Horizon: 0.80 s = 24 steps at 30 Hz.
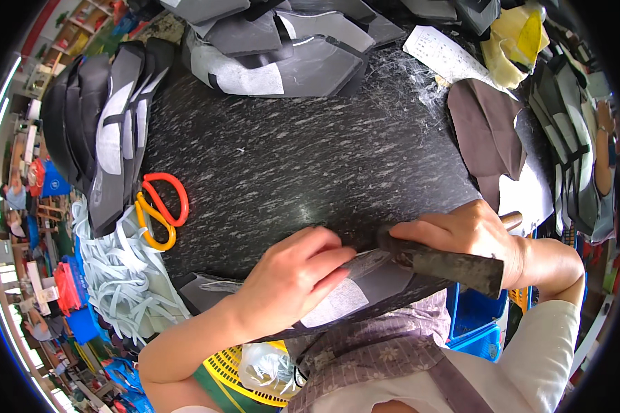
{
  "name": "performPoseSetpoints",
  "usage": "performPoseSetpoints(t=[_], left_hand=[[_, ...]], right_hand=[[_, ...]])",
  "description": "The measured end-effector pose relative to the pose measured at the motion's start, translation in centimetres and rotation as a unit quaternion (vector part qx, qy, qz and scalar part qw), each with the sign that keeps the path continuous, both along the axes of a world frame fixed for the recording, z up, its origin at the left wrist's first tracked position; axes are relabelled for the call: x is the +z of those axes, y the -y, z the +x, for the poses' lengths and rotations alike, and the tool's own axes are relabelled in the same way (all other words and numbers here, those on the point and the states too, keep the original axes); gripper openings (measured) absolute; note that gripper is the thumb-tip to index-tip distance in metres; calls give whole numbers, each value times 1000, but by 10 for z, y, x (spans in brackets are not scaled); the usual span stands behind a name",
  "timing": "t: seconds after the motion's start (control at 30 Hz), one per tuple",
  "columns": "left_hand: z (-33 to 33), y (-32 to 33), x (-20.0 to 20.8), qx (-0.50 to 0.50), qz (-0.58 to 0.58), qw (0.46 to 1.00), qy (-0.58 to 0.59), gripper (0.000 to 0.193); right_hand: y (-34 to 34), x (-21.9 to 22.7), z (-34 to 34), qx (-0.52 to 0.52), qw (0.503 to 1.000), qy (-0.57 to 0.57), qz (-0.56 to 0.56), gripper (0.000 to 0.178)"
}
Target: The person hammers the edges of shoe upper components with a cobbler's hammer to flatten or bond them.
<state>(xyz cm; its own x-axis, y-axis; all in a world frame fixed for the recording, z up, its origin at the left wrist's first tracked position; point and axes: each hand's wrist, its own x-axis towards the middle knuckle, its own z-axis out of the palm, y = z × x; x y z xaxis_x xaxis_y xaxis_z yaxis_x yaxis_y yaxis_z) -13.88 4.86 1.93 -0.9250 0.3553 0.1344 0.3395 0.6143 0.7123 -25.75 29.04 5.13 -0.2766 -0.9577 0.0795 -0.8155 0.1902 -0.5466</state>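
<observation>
Black, curved pieces lay in an overlapping stack (pixel 120 131) at upper left of frame. Below them, lower left: pile of white strips (pixel 120 275). Just right of both, scissors (pixel 157 204) with one red and one yellow handle loop, on the dark speckled table (pixel 275 151). Lower centre-left: yellow basket (pixel 220 363), clear plastic bag (pixel 258 363) in it. Top centre: second pile of grey pieces (pixel 320 65), some with pale patches.

Left hand (pixel 289 279), centre: fingers together, curled down onto the dark grey piece (pixel 386 281); couldn't tell whether they pinched it. That piece sat lower centre at the table's near edge, white patch (pixel 336 303) facing up. Right hand (pixel 465 234), right of centre: clamped on a hammer-like tool (pixel 461 268), its worn metal head over the piece's right end. Contact there: couldn't tell.

Upper right: white printed sheet (pixel 441 54), brown leather-like piece (pixel 486 127), crumpled yellow material (pixel 506 51). Lower right: blue crates (pixel 472 320). Far right: another stack of grey pieces (pixel 572 151).
</observation>
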Motion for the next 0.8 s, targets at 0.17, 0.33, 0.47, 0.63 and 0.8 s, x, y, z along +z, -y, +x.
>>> performPoseSetpoints(t=[0.17,0.33,0.47,0.63,0.8], left_hand=[[16,-6,-3,-29,-40,996,-71,24],[15,10,-3,-3,-5,999,-36,16],[21,6,-8,-14,-37,993,-112,16],[23,-3,-6,-14,-104,985,-135,17],[-11,-39,-6,80,-73,983,-148,21]], right_hand=[[15,-1,4,15,999,-1,-32,32],[22,4,13,47,995,-85,11,16],[26,6,5,30,996,-72,-43,16],[24,-1,2,78,997,-9,-27,20],[4,11,-21,-50,995,-41,-70,27]])
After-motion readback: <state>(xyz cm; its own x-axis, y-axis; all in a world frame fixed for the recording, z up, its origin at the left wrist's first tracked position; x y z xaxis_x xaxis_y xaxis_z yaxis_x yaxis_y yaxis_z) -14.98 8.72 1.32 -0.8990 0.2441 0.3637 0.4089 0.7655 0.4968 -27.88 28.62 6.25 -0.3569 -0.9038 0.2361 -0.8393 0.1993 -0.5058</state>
